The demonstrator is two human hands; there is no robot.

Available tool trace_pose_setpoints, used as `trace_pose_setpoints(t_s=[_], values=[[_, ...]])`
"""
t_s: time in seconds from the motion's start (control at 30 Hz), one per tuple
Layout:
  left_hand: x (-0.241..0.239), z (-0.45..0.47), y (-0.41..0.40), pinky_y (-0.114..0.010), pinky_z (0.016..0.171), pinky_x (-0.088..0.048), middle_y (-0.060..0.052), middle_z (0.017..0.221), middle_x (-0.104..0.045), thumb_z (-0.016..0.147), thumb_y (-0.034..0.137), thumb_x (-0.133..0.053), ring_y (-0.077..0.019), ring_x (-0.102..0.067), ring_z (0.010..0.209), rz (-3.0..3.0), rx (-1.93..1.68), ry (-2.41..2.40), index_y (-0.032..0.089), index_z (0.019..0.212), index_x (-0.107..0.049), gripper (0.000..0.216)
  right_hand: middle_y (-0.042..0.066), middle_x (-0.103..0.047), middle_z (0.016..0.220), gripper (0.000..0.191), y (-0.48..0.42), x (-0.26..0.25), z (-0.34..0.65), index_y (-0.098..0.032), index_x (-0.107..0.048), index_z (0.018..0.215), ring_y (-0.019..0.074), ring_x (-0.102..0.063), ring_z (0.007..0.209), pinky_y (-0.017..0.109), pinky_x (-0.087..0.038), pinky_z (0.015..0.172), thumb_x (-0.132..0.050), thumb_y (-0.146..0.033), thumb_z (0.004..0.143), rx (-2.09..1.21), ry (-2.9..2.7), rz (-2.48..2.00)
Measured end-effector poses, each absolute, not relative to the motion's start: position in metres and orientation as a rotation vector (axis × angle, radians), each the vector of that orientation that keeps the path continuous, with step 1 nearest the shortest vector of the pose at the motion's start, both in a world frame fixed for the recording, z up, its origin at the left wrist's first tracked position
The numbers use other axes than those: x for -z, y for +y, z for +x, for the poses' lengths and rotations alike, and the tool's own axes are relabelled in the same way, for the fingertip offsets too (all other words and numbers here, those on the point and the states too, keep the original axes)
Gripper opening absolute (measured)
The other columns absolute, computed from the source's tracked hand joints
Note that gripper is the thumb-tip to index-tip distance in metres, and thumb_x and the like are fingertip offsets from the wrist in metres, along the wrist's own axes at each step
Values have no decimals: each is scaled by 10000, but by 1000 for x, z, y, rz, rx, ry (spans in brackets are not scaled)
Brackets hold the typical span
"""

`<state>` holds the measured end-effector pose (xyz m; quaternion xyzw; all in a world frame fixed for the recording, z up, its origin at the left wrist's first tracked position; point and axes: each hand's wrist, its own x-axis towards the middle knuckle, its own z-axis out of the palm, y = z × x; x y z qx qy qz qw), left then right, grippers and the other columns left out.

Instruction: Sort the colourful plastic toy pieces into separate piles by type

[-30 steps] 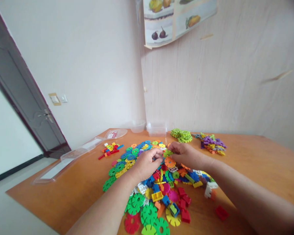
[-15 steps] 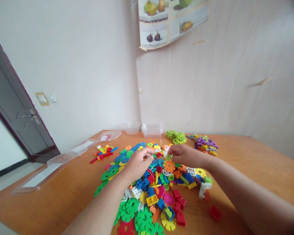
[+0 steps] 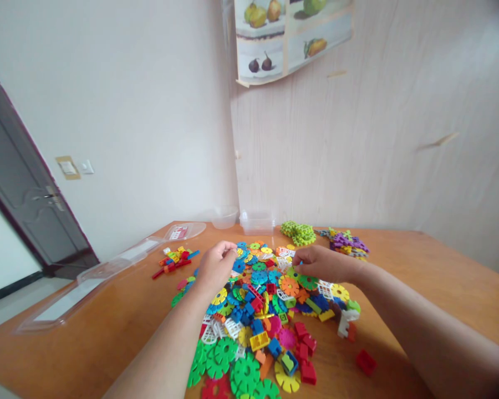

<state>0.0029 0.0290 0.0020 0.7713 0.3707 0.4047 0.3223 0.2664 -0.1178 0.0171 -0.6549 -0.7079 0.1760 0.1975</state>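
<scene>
A heap of colourful plastic building pieces, flower-shaped discs and small bricks, lies on the orange wooden table. My left hand rests on the heap's far left side with its fingers curled into a pinch over blue and green discs. What it holds is hidden. My right hand hovers over the heap's far right part, fingers pinched at a small green piece beside an orange disc.
A light-green stack and a purple-mixed stack of pieces lie at the back. A small red-and-yellow pile and clear plastic lids lie left. Two clear tubs stand against the wall. One red brick lies alone at right.
My left hand has slid left and further back across the heap. My right hand has stayed near the orange disc. The camera has shifted slightly.
</scene>
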Motion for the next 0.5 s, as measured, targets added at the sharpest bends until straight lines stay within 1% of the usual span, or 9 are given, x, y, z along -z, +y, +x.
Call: trace_pose_setpoints(t_s=[0.07, 0.17, 0.27, 0.33, 0.4, 0.5], values=[[-1, 1, 34, -286, 723, -496, -22, 867, -738, 819, 346, -577, -202, -682, 824, 2048, -1076, 1041, 213, 933, -691, 209, -11, -571, 706, 162, -119, -18, 267, -167, -613, 770, 123, -502, 666, 237, -366, 592, -522, -288, 830, -489, -2027, -1827], [1, -2, 39, -295, 749, -497, -27, 910, -741, 836, 351, -562, -207, -685, 862, 2071, -1066, 1112, 222, 949, -697, 218, -32, -457, 639, 230, -120, -19, 267, -169, -541, 680, 108, -428, 620, 237, -318, 554, -500, -319, 849, -517, -2081, -1823], [4, -3, 43, -300, 753, -501, -41, 930, -743, 858, 338, -527, -212, -688, 873, 2091, -997, 1150, 221, 955, -695, 227, -47, -385, 613, 276, -121, -20, 269, -176, -478, 641, 98, -380, 591, 241, -301, 544, -500, -350, 854, -586, -2086, -1810], [6, -3, 44, -303, 775, -503, -57, 978, -745, 866, 326, -515, -216, -688, 902, 2121, -945, 1165, 215, 980, -692, 238, -53, -355, 602, 299, -121, -21, 269, -181, -447, 623, 94, -357, 577, 243, -294, 537, -512, -363, 850, -622, -2073, -1805], [9, -2, 43, -307, 833, -498, -73, 1082, -733, 859, 323, -534, -223, -677, 981, 2182, -892, 1176, 214, 1040, -686, 260, -53, -362, 591, 316, -123, -22, 270, -181, -440, 610, 92, -358, 566, 244, -293, 530, -523, -373, 846, -663, -2056, -1807], [13, -1, 42, -322, 948, -461, -83, 1223, -689, 845, 312, -561, -238, -633, 1118, 2317, -796, 1184, 220, 1123, -681, 316, -32, -478, 596, 311, -124, -22, 270, -173, -503, 632, 105, -435, 571, 245, -328, 532, -522, -390, 854, -748, -2004, -1822]])
